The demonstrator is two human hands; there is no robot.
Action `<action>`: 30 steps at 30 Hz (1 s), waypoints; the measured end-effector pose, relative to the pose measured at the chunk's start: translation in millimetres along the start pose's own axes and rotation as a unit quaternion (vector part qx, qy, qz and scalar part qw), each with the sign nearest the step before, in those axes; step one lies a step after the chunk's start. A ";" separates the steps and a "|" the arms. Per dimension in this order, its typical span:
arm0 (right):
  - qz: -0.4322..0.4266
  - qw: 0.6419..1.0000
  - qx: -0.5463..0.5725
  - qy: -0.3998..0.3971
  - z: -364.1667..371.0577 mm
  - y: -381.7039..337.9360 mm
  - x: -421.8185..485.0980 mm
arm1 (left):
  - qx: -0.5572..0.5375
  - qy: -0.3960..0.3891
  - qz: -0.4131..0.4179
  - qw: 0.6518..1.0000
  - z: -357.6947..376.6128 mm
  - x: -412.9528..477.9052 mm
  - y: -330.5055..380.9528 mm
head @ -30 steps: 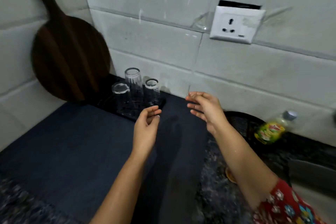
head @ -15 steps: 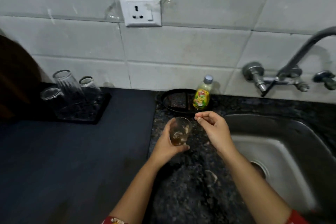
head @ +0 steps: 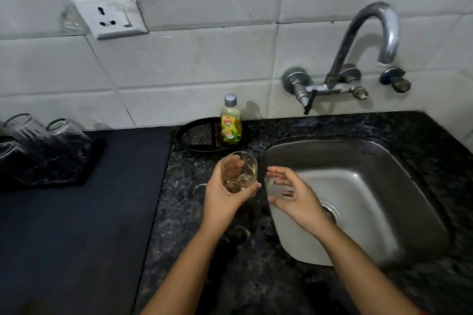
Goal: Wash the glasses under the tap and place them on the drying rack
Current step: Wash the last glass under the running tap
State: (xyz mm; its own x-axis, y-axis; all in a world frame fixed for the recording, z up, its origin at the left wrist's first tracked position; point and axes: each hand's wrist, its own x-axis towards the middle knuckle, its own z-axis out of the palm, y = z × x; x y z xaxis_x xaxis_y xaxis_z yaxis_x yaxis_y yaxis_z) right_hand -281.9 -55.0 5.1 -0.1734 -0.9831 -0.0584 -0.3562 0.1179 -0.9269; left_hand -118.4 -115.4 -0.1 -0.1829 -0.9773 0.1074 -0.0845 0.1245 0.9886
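My left hand (head: 222,199) grips a clear glass (head: 239,172) from below, mouth tilted towards me, with a little yellowish liquid inside. It is held over the dark granite counter just left of the steel sink (head: 363,158). My right hand (head: 294,194) hovers beside the glass over the sink's left edge, fingers spread, holding nothing. The curved metal tap (head: 368,36) rises from the wall above the sink; no water runs. At far left a black drying rack (head: 76,174) carries upturned clear glasses (head: 28,130).
A yellow dish-soap bottle (head: 231,123) stands in a black tray (head: 184,135) with a scrub pad against the wall. A dark mat (head: 76,225) covers the counter left of the granite. A wall socket (head: 110,14) sits on the white tiles.
My view swung right from the rack to the sink. My left hand took hold of a glass and has carried it closer to the sink; my right hand has opened beside it.
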 end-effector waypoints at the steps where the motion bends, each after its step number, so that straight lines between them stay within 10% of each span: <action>1: -0.019 1.000 -0.014 -0.009 -9.7 3.4 -3.7 | -0.009 -0.007 -0.004 1.000 15.8 -3.9 5.9; 16: -0.014 0.998 0.021 0.055 -146.5 72.7 -21.4 | 0.004 -0.024 -0.075 0.997 204.8 -23.0 47.2; 30: 0.026 0.992 0.043 0.112 -183.0 90.7 8.6 | 0.354 0.062 -0.061 0.931 221.7 114.1 94.1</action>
State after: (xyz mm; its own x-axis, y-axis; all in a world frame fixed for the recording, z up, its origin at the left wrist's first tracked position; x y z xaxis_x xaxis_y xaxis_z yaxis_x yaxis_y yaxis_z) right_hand -483.7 -27.2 -11.7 -0.3929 -0.9190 -0.0310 -0.2636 0.1448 -0.9537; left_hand -364.3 -177.2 81.9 -0.0194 -0.9984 0.0526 -0.7305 0.0500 0.6811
